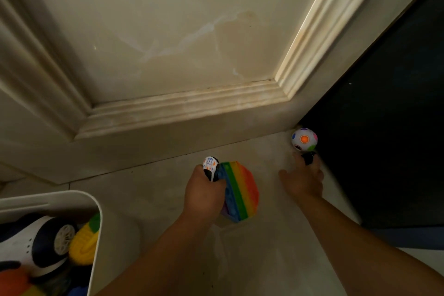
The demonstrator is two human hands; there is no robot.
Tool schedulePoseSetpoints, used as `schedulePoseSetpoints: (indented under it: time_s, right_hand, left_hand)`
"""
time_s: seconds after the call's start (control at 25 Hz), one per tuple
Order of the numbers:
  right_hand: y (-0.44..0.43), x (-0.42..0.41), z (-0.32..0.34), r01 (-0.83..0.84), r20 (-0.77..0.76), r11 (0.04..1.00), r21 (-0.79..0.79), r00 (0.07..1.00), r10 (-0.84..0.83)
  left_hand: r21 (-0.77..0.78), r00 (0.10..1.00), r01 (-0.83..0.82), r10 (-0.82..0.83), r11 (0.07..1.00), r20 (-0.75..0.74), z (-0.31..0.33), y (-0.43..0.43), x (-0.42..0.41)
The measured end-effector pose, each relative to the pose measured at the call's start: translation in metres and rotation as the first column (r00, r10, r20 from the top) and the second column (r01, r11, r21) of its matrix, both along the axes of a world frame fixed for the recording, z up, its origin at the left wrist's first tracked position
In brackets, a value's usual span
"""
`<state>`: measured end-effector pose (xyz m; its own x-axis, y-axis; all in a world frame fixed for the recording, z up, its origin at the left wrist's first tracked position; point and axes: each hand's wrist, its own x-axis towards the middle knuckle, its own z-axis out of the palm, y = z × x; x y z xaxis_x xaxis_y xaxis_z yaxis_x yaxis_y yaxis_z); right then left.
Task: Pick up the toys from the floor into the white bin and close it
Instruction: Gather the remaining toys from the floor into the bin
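My left hand (204, 191) grips a small white toy car (210, 164) together with a flat rainbow pop toy (242, 190), both just above the floor. My right hand (304, 180) reaches forward with its thumb spread wide. A small black object (308, 158) sits pinched between its fingers. Just beyond those fingers, a white ball with coloured dots (304, 139) rests on the floor at the door's corner. The white bin (97, 223) stands open at the lower left, holding several toys, among them a white and dark toy vehicle (36, 245) and a yellow toy (84, 243).
A cream panelled door (168, 43) fills the view ahead, its bottom edge meeting the pale tiled floor (149, 194). A dark opening (384, 103) lies to the right, beside the ball. No lid for the bin is in view.
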<state>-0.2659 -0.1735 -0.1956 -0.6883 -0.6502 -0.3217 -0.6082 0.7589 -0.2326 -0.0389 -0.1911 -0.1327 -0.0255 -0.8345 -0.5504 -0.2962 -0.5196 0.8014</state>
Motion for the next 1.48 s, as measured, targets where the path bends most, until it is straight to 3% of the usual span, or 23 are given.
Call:
schedulePoseSetpoints:
  time_s: [0.16, 0.32, 0.44, 0.52, 0.6, 0.68, 0.76, 0.84, 0.92, 1.0, 1.16, 1.32, 1.48]
  right_hand:
    - [-0.008, -0.013, -0.001, -0.128, 0.145, 0.986, 0.11, 0.983, 0.111]
    - [0.002, 0.001, -0.003, -0.172, 0.069, 0.975, 0.141, 0.984, 0.164]
    - [0.03, 0.036, 0.0, -0.218, -0.012, 0.976, 0.022, 0.976, 0.219]
    - [0.039, 0.06, 0.017, -0.155, 0.106, 0.978, -0.141, 0.98, 0.17]
    - [0.036, 0.083, 0.044, -0.025, 0.32, 0.963, -0.269, 0.941, 0.114]
    - [0.033, 0.107, 0.081, 0.168, 0.595, 0.926, -0.337, 0.8, 0.071]
    - [0.039, 0.129, 0.127, 0.295, 0.821, 0.913, -0.281, 0.566, 0.069]
    - [0.053, 0.152, 0.169, 0.3, 0.943, 0.936, -0.183, 0.322, 0.081]
    - [0.069, 0.184, 0.201, 0.221, 0.983, 0.968, -0.117, 0.167, 0.08]
    - [0.081, 0.219, 0.217, 0.117, 0.975, 0.982, -0.151, 0.18, 0.128]
    - [0.109, 0.289, 0.243, -0.036, 0.859, 0.955, -0.296, 0.426, 0.282]
    - [0.118, 0.328, 0.242, -0.139, 0.711, 0.917, -0.375, 0.591, 0.38]
    - [0.113, 0.346, 0.234, -0.162, 0.709, 0.922, -0.352, 0.597, 0.376]
  left_hand:
    - [0.003, 1.0, 0.003, -0.003, 1.0, -0.021, -0.001, 0.001, -0.001]
    - [0.01, 1.0, 0.023, -0.023, 1.0, -0.016, -0.001, 0.003, 0.001]
    - [-0.008, 0.999, 0.032, -0.032, 0.999, 0.01, 0.012, 0.008, 0.005]
    - [-0.026, 0.999, 0.028, -0.027, 0.999, 0.017, 0.028, 0.011, 0.013]
    - [-0.066, 0.999, 0.029, -0.028, 0.997, 0.024, 0.049, 0.018, 0.028]
    - [-0.098, 0.999, -0.031, 0.029, 0.995, -0.024, 0.072, 0.027, 0.051]
    - [-0.099, 0.986, -0.124, 0.111, 0.987, -0.126, 0.102, 0.041, 0.082]
    - [-0.101, 0.972, -0.144, 0.121, 0.984, -0.199, 0.132, 0.059, 0.114]
    - [-0.127, 0.966, -0.153, 0.121, 0.98, -0.23, 0.158, 0.081, 0.147]
    - [-0.145, 0.969, -0.154, 0.12, 0.977, -0.218, 0.178, 0.099, 0.178]
    - [-0.122, 0.981, -0.111, 0.09, 0.986, -0.169, 0.2, 0.126, 0.241]
    - [-0.103, 0.993, -0.105, 0.099, 0.989, -0.059, 0.197, 0.146, 0.284]
    - [-0.078, 0.994, -0.106, 0.108, 0.991, 0.021, 0.182, 0.156, 0.309]
